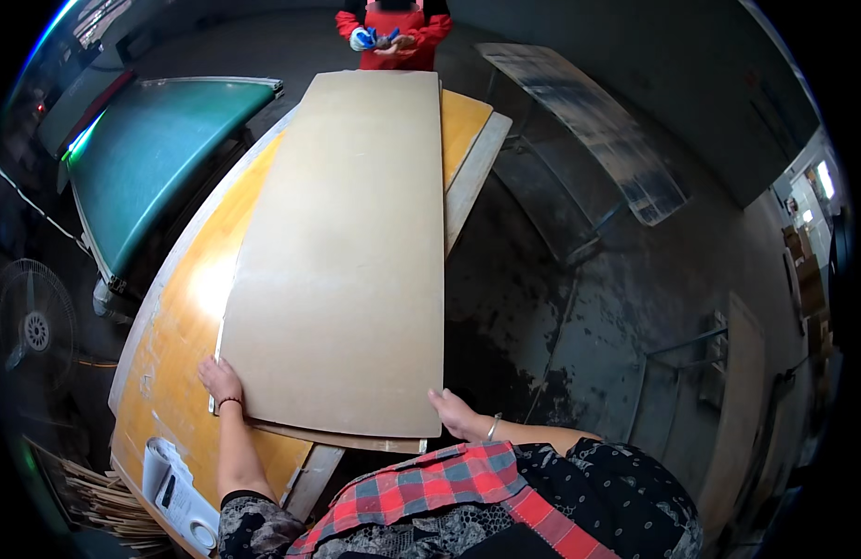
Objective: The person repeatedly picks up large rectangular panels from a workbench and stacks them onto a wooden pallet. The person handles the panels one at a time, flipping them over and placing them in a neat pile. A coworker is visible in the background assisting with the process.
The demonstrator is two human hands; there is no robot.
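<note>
A long beige board [347, 252] lies lengthwise on the yellow-topped table [184, 307], its near end toward me. Under its near end, the edge of at least one more sheet [356, 441] shows. My left hand [222, 379] is closed at the board's left edge, close to the near corner. At the opposite edge, my right hand [454, 413] grips the near right corner area, thumb uppermost; its other fingers are mostly hidden. Beyond the far end stands a person in a red apron [393, 35], hands together in front, one wearing a blue and white glove.
A green conveyor belt [170, 149] stands at the far left, above a fan [36, 331]. Papers with a pen [174, 489] and a tape roll [203, 534] lie at the table's near left. Wooden strips [114, 498] are below. A long stained panel [589, 121] rests on a stand at right.
</note>
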